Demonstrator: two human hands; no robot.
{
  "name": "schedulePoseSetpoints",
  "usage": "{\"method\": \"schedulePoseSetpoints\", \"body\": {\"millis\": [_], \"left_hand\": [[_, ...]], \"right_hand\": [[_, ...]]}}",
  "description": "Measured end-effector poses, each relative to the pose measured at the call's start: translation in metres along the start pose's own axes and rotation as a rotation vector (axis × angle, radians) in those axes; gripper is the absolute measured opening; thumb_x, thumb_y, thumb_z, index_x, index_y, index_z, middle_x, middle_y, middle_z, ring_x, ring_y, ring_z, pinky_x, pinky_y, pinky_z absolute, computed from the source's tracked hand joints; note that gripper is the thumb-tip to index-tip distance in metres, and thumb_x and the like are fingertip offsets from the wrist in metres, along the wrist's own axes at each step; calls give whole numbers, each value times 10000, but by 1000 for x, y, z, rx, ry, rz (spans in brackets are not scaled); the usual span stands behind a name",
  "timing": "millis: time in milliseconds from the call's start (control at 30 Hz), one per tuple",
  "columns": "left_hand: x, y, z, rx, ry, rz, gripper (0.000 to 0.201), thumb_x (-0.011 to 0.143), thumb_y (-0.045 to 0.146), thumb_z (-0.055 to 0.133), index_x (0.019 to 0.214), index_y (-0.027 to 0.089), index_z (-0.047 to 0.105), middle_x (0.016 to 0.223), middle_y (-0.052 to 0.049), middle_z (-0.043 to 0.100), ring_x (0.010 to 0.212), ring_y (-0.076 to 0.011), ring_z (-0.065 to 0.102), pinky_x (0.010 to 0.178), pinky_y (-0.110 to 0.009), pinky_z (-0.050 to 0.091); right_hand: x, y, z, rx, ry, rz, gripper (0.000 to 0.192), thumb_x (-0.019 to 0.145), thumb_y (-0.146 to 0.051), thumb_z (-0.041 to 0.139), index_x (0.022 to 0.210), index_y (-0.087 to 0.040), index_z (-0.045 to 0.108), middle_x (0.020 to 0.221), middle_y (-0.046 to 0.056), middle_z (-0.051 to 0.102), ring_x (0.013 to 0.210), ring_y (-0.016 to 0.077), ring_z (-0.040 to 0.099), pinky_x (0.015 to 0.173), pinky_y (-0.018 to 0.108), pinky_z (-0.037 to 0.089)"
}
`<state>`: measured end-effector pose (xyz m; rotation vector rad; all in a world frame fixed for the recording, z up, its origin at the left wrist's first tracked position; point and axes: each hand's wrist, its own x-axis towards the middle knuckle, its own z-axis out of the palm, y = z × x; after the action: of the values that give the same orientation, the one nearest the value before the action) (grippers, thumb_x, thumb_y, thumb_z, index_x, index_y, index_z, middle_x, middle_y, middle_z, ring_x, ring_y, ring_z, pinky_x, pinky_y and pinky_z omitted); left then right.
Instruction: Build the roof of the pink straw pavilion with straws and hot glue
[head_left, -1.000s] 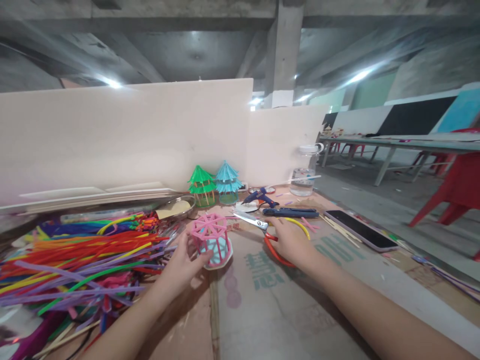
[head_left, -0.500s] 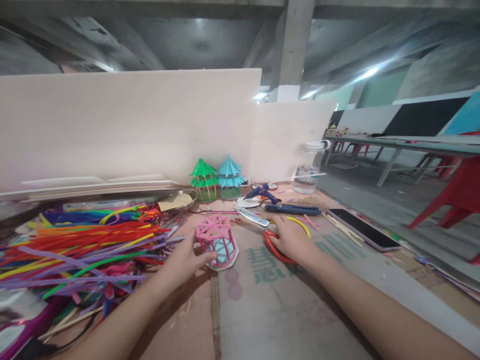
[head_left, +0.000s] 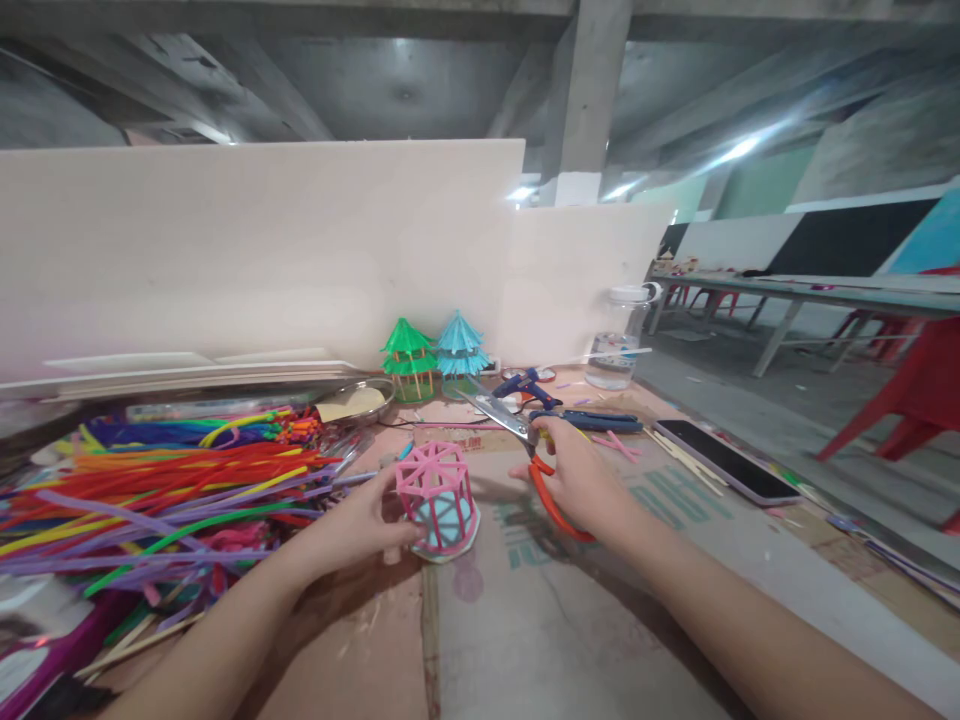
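Note:
My left hand [head_left: 379, 530] is closed on the left side of a pink frame model [head_left: 431, 472], an open cage of thin pink bars on a pale, many-sided base with light blue inside. It stands upright. My right hand [head_left: 574, 475] holds a pair of scissors [head_left: 517, 425] with an orange loop and a yellow one partly hidden by the fingers. The blades point away and to the left, raised over the cardboard [head_left: 540, 620]. Behind stand a green pagoda model [head_left: 409, 355] and a light blue pagoda model [head_left: 460, 350].
Many coloured pipe cleaners [head_left: 172, 480] lie heaped on the left. A metal bowl [head_left: 379, 400], a blue glue gun [head_left: 525, 385], dark blue pliers [head_left: 589, 420] and a water bottle [head_left: 615, 340] are at the back. A phone [head_left: 724, 460] and thin sticks [head_left: 686, 455] lie right.
My right hand has lifted the scissors off the cardboard, their blades now higher and further left. The pink frame has shifted slightly toward me in my left hand.

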<state>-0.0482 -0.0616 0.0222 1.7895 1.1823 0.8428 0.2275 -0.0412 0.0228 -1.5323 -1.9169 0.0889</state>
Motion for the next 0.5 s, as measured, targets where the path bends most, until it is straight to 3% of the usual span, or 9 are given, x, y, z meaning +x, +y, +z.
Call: {"method": "schedulePoseSetpoints", "body": {"millis": [133,233,333,500], "left_hand": [[-2,7,-7,-52,-168,-31,618,643,217,780,1237,249,613,1271,-68,698,1171,-287,653,996,-434,535],[-1,9,-10,-12,-268,-9,479,724,285,770,1187,231,659,1249,-73,712,1169,-291,656,1013,-445,523],[0,7,-8,-4,-227,35,441,766,341,758,1185,229,676,1249,-88,711,1164,-300,656,1011,-444,522],[-4,10,-4,-21,-244,90,584,726,316,794,1284,270,627,1331,-93,660,1235,-306,610,1042,-445,497]], "right_hand": [[-1,1,2,13,25,-52,374,772,-234,694,1129,-182,594,1083,112,673,1000,273,633,840,354,476],[-1,2,1,31,26,-37,362,786,-257,690,1128,-186,592,1073,108,671,977,266,633,829,349,473],[0,3,-1,44,19,-15,377,790,-270,705,1137,-184,586,1030,93,670,937,253,636,800,328,474],[0,0,-2,18,26,-23,377,791,-281,730,1124,-173,592,1028,95,668,946,253,636,800,323,471]]}}
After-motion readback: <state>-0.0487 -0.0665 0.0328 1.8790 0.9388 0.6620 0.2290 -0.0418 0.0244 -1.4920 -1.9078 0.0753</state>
